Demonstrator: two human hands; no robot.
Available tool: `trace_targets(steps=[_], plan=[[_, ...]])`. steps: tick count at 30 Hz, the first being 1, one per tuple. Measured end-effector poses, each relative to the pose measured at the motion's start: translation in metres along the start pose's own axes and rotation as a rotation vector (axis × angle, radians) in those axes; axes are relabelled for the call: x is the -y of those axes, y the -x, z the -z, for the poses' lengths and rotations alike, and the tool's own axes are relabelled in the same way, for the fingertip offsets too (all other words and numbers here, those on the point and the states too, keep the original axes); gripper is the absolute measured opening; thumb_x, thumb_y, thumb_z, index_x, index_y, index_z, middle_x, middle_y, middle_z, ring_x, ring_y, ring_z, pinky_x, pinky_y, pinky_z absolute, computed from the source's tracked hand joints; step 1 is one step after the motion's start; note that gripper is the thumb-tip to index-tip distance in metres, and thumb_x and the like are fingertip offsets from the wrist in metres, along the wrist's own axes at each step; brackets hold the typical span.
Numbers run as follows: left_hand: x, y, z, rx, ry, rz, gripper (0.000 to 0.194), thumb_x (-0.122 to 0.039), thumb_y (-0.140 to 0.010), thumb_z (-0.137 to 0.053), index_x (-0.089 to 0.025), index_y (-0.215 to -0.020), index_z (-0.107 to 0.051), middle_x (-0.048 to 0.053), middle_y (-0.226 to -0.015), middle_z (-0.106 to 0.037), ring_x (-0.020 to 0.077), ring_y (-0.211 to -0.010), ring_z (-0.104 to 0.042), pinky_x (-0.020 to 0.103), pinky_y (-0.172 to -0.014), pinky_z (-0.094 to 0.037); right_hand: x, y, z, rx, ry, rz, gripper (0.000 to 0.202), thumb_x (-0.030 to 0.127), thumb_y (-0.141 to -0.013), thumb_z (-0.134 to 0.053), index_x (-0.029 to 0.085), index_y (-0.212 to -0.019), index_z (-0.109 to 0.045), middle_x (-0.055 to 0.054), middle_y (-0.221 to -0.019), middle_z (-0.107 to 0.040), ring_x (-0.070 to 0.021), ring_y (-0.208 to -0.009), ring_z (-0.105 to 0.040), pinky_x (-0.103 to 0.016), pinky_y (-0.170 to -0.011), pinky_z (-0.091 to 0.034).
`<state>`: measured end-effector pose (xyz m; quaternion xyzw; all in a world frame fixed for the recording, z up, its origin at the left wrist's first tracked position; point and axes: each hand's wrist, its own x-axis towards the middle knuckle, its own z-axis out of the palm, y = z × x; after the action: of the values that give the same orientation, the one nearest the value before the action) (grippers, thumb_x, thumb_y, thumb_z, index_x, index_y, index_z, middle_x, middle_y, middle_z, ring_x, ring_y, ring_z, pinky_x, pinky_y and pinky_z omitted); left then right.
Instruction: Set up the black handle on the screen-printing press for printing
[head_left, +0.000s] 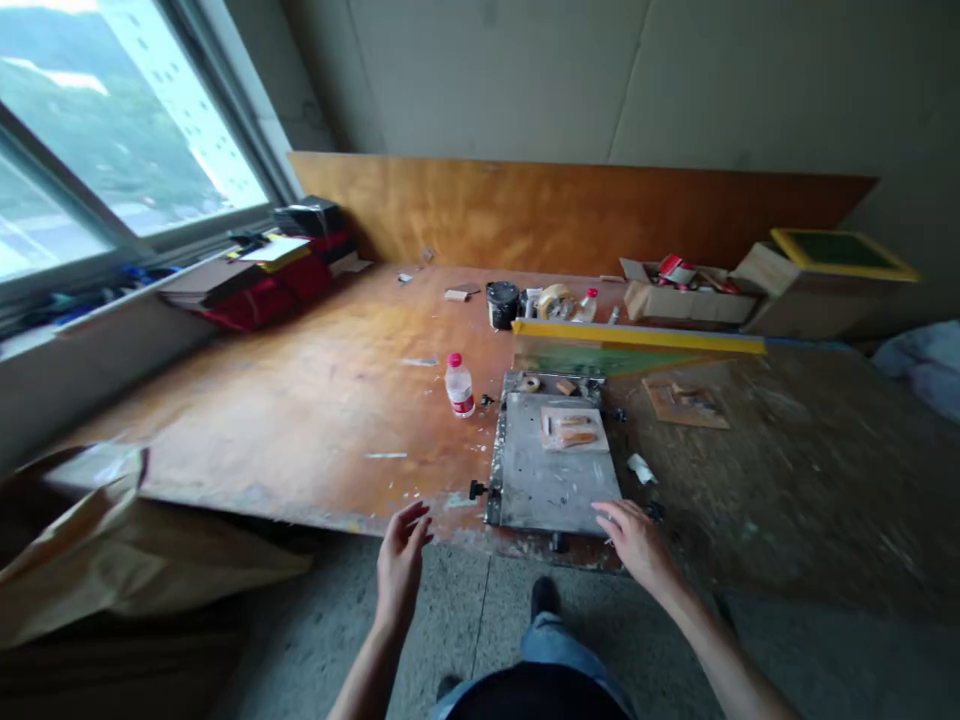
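My left hand is in the air just off the table's front edge, its fingers loosely bent and apart with nothing in them. Above the lower right corner of a grey metal plate is my right hand, fingers stretched out; whether they touch the plate I cannot tell. The plate lies in a frame with black knobs along its sides. On its upper part rests a pale flat block with orange-brown pieces. A tape roll and a small brown block lie at the frame's far end.
A bottle with a red cap stands left of the frame. Behind are a yellow-edged screen, a black tub and a cardboard box. Crumpled white paper lies right of the plate. Brown paper hangs at the left.
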<state>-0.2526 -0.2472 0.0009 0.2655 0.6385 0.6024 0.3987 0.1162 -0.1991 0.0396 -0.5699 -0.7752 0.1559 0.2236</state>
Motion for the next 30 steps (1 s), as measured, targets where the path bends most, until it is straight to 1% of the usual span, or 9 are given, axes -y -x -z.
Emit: trace_targets(steps=[6,8,11,13,16,20,22,25,30], plan=[[-0.066,-0.03,-0.11,0.12,-0.015,-0.212,0.039,-0.045,-0.076,-0.067,-0.019,-0.105,-0.063,0.008,-0.108,-0.067,0.0182,-0.092,-0.063,0.03,-0.074,-0.055,-0.08,-0.016,0.036,-0.028,-0.028,-0.089,0.025,0.025,-0.09,-0.047,0.02,-0.102,-0.068,-0.009,-0.104,-0.071,-0.024,-0.098,-0.066,-0.042,-0.091,-0.051],[-0.079,-0.036,-0.136,0.137,-0.014,-0.244,0.037,-0.044,-0.077,-0.066,-0.019,-0.104,-0.063,0.008,-0.108,-0.066,0.0179,-0.09,-0.063,0.03,-0.073,-0.055,-0.096,-0.029,0.038,-0.011,-0.034,-0.083,0.024,0.025,-0.089,-0.048,0.021,-0.104,-0.068,-0.009,-0.106,-0.071,-0.0239,-0.099,-0.066,-0.043,-0.092,-0.051],[-0.085,-0.038,-0.16,0.159,-0.02,-0.234,0.036,-0.044,-0.077,-0.066,-0.018,-0.102,-0.063,0.008,-0.106,-0.066,0.0174,-0.088,-0.063,0.03,-0.072,-0.055,-0.107,-0.056,0.031,0.031,-0.013,-0.025,0.029,0.021,-0.085,-0.055,0.023,-0.112,-0.065,-0.009,-0.115,-0.067,-0.0238,-0.107,-0.063,-0.044,-0.097,-0.049],[-0.081,-0.037,-0.168,0.173,-0.039,-0.201,0.037,-0.045,-0.077,-0.067,-0.018,-0.101,-0.064,0.008,-0.104,-0.067,0.0175,-0.088,-0.063,0.03,-0.072,-0.055,-0.106,-0.08,0.024,0.052,0.031,0.022,0.043,0.019,-0.08,-0.062,0.023,-0.123,-0.06,-0.01,-0.129,-0.06,-0.0247,-0.12,-0.055,-0.045,-0.104,-0.044],[-0.07,-0.037,-0.17,0.184,-0.08,-0.134,0.04,-0.047,-0.074,-0.069,-0.017,-0.1,-0.065,0.009,-0.105,-0.068,0.0186,-0.089,-0.064,0.03,-0.072,-0.055,-0.098,-0.12,0.015,0.117,0.116,0.089,0.074,0.022,-0.072,-0.074,0.022,-0.14,-0.045,-0.014,-0.15,-0.038,-0.0278,-0.139,-0.034,-0.045,-0.113,-0.032],[-0.054,-0.048,-0.163,0.194,-0.123,-0.061,0.045,-0.05,-0.072,-0.069,-0.016,-0.101,-0.064,0.01,-0.104,-0.068,0.0201,-0.089,-0.065,0.031,-0.072,-0.056,-0.094,-0.167,0.008,0.29,0.201,0.101,0.108,0.033,-0.057,-0.086,0.025,-0.149,-0.03,-0.015,-0.159,-0.016,-0.0337,-0.146,-0.015,-0.053,-0.116,-0.018],[-0.047,-0.056,-0.159,0.206,-0.132,-0.03,0.045,-0.051,-0.072,-0.069,-0.016,-0.101,-0.065,0.01,-0.105,-0.069,0.0206,-0.09,-0.065,0.031,-0.072,-0.056,-0.097,-0.181,0.007,0.363,0.215,0.108,0.116,0.038,-0.051,-0.088,0.027,-0.149,-0.028,-0.015,-0.158,-0.021,-0.0355,-0.145,-0.016,-0.056,-0.115,-0.016],[-0.041,-0.067,-0.153,0.224,-0.133,0.005,0.046,-0.051,-0.07,-0.07,-0.016,-0.1,-0.065,0.011,-0.105,-0.069,0.0217,-0.09,-0.066,0.031,-0.072,-0.057,-0.099,-0.19,0.007,0.424,0.207,0.121,0.114,0.04,-0.049,-0.088,0.03,-0.148,-0.031,-0.012,-0.152,-0.035,-0.0346,-0.141,-0.026,-0.054,-0.114,-0.019],[-0.041,-0.081,-0.15,0.238,-0.144,0.043,0.047,-0.051,-0.068,-0.071,-0.016,-0.099,-0.066,0.01,-0.103,-0.069,0.0233,-0.091,-0.067,0.032,-0.073,-0.057,-0.087,-0.187,0.01,0.41,0.191,0.114,0.103,0.032,-0.05,-0.086,0.028,-0.143,-0.041,-0.01,-0.14,-0.049,-0.0325,-0.129,-0.043,-0.045,-0.109,-0.03]])
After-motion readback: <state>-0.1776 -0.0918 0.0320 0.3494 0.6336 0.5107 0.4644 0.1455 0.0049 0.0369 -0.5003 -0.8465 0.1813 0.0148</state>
